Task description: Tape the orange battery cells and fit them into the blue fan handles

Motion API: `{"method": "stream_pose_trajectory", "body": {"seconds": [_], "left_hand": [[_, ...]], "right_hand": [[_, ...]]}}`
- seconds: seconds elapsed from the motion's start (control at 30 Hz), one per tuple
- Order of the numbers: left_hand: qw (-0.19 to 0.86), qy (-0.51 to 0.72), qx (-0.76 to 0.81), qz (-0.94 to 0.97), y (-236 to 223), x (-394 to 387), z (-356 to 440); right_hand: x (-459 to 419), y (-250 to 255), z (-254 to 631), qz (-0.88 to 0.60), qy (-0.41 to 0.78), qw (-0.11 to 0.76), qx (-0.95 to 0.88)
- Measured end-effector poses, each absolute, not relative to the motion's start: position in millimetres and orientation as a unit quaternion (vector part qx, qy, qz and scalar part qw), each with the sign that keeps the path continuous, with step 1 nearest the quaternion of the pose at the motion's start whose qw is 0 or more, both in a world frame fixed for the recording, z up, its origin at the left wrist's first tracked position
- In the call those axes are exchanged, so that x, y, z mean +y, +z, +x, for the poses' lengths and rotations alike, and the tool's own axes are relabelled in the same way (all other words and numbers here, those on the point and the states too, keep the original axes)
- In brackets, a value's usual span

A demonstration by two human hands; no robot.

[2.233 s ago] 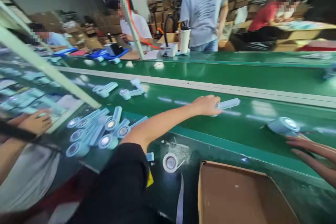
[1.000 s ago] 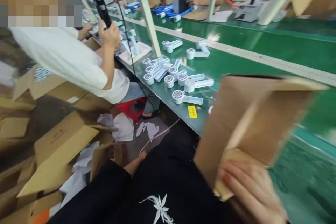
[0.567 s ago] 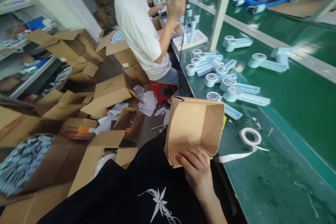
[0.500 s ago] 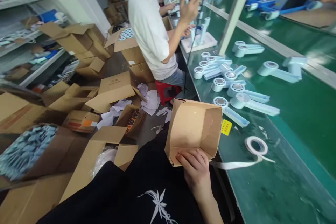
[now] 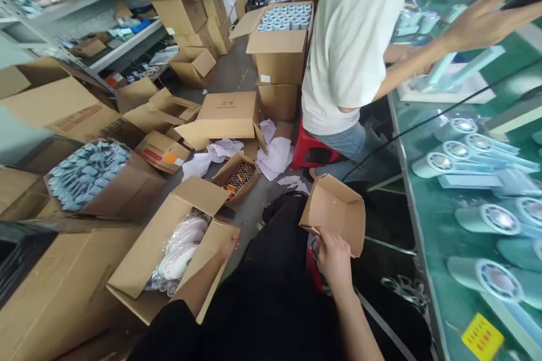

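Observation:
My right hand [image 5: 334, 256] grips the near edge of a small open cardboard tray [image 5: 334, 208], its thumb and fingers pinching the wall. The tray is tilted and its inside looks bare. On the left, my left hand [image 5: 229, 245] is closed at the corner of a flap of a larger open carton [image 5: 144, 242]; its fingers are small and partly blurred. Inside that carton lie white rounded parts [image 5: 186, 248] wrapped in clear plastic.
A co-worker in a white shirt [image 5: 342, 51] sits on a red stool [image 5: 311, 149] ahead. Light-blue handheld parts [image 5: 486, 220] lie on the green bench [image 5: 440, 287] at right. A carton of small batteries or cells [image 5: 224, 175], paper scraps [image 5: 275, 158] and cartons of blue parts [image 5: 91, 172] crowd the floor.
My view has turned left and down, away from the bench. My left hand has come into sight at the carton flap. The small tray stays in my right hand, now over the floor.

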State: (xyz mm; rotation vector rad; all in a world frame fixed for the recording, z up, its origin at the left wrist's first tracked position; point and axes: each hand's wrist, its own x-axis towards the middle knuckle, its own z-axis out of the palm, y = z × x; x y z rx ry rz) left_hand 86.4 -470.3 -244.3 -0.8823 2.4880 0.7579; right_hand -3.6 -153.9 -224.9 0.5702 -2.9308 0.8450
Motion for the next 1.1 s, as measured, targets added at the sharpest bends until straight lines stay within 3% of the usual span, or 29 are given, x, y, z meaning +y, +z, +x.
{"method": "stream_pose_trajectory", "body": {"seconds": [0.13,0.2,0.4,0.57,0.7,0.8,0.93,1.1], "left_hand": [[0.296,0.239,0.858,-0.346,-295,-524,9],[0.31,0.216,0.857,-0.349,-333,-550,-41],[0.307,0.133,0.871,-0.359,-458,-601,-150],[0.366,0.102,0.852,-0.359,-526,-605,-163],[0.394,0.076,0.847,-0.35,-545,-589,-150],[0.388,0.038,0.85,-0.353,-548,-576,-148],[0.413,0.024,0.851,-0.322,-546,-566,-155],[0.441,0.059,0.85,-0.283,-533,-555,-140]], "right_hand": [[-177,-288,-68,0.139,0.212,-0.191,-0.948],[-193,-330,-110,0.127,0.186,-0.252,-0.941],[-262,-480,-200,0.092,0.138,-0.383,-0.909],[-309,-561,-209,0.065,0.148,-0.406,-0.9],[-388,-575,-231,0.106,0.226,-0.379,-0.891],[-477,-572,-269,0.176,0.347,-0.311,-0.867],[-554,-559,-309,0.256,0.225,-0.431,-0.835],[-500,-547,-290,0.291,0.158,-0.441,-0.834]]}}
